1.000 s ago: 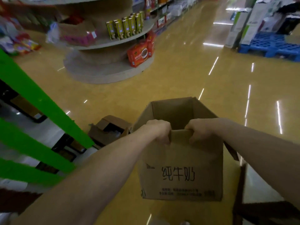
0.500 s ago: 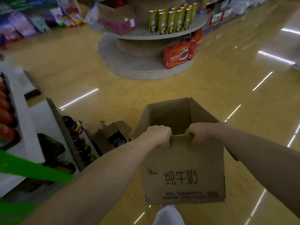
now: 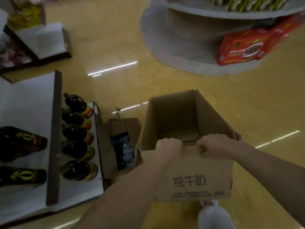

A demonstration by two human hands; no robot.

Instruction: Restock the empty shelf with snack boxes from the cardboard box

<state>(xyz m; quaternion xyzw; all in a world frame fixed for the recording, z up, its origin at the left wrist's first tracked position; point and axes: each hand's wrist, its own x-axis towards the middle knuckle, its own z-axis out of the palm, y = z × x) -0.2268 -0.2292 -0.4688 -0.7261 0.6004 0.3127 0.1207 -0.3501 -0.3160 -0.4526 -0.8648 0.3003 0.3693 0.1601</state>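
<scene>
Fingers [image 3: 172, 142] of left hand [image 3: 168, 147], right hand [image 3: 214, 146] gripping cardboard box [image 3: 214, 172] rim; glossy yellow floor [image 3: 115, 43]

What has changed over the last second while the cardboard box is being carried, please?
The box has been carried forward: the round display and the bottle shelf on the left now lie closer, and the green bars have left the view. The left hand and right hand still grip the box's near wall.
</scene>
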